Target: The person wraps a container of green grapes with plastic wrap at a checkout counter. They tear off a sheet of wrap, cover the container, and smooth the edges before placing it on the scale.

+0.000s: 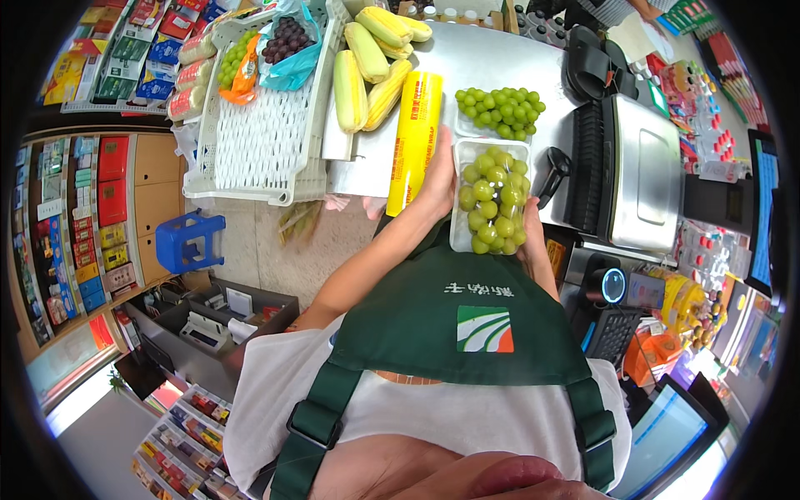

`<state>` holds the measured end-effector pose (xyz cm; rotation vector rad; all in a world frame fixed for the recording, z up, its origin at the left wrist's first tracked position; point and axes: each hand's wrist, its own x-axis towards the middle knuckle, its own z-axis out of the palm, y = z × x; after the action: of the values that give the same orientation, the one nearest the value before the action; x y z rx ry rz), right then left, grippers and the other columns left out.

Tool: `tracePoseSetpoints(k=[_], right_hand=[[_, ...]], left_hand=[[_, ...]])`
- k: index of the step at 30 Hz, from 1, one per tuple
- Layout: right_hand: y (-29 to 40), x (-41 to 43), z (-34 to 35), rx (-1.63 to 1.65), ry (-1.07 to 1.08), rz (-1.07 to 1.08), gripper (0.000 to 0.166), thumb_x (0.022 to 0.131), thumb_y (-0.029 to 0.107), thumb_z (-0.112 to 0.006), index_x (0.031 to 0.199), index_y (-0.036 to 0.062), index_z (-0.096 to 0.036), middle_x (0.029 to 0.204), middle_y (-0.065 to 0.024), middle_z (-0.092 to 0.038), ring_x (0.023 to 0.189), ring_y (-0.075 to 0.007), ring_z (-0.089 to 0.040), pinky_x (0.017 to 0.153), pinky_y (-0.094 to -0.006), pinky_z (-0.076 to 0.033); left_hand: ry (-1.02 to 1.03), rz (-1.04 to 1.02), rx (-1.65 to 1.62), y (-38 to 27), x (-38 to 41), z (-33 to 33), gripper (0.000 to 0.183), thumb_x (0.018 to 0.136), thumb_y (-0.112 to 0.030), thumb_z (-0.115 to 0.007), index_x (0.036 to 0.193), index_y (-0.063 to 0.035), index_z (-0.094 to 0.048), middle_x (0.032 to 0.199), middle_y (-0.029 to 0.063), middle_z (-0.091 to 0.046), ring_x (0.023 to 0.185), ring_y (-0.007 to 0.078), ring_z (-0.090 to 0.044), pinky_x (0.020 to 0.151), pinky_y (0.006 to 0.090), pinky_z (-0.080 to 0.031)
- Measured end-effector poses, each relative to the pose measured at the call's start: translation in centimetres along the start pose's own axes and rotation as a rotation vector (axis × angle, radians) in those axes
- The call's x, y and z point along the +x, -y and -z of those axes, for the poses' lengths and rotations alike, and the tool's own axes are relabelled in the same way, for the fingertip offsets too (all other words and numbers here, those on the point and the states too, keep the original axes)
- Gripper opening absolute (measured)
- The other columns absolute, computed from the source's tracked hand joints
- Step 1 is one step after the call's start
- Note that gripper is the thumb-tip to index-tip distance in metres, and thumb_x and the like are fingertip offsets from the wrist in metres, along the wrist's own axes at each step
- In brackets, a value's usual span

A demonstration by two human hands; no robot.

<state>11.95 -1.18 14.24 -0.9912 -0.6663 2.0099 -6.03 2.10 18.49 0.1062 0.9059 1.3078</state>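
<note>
Between my two hands is a clear plastic tray of green grapes (494, 203), tilted and close to my green apron. My left hand (442, 172) touches its left side, beside a yellow roll of plastic wrap (415, 140). On the tray's right edge is my right hand (533, 234); the tray hides part of its fingers. A second tray of green grapes (500, 114) rests on the metal counter (494, 56) just beyond. Several ears of corn (365, 53) are piled to the left of the roll.
A white plastic crate (262, 156) at the left holds bagged green grapes (237, 59) and dark grapes (286, 40). At the right are a metal-topped wrapping machine (644, 172) and a black handled tool (553, 175). A blue stool (187, 242) stands on the floor.
</note>
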Motion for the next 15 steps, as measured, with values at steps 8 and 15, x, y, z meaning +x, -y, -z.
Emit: tracePoseSetpoints(k=[8,15], right_hand=[[-1.0,0.3,0.2,0.027,0.098,0.079,0.073,0.088,0.057,-0.043,0.136,0.0025,-0.034,0.126,-0.0105,-0.051,0.112,-0.0205,-0.052,0.093,-0.0338,-0.045],[-1.1,0.1,1.9,0.054,-0.070,0.067,0.061,0.095,0.050,-0.037,0.138,0.0079,-0.033,0.129,-0.0082,-0.048,0.113,-0.0195,-0.050,0.096,-0.0329,-0.042]], left_hand=[[0.014,0.212,0.101,-0.2,1.2,0.9,0.065,0.093,-0.055,-0.036,0.127,0.0007,-0.042,0.121,0.0158,-0.053,0.109,0.0240,-0.054,0.093,0.0372,-0.046],[0.210,0.332,0.076,0.8,3.2,0.2,0.070,0.094,-0.059,-0.024,0.132,-0.0017,-0.038,0.129,0.0141,-0.049,0.116,0.0239,-0.051,0.099,0.0380,-0.041]])
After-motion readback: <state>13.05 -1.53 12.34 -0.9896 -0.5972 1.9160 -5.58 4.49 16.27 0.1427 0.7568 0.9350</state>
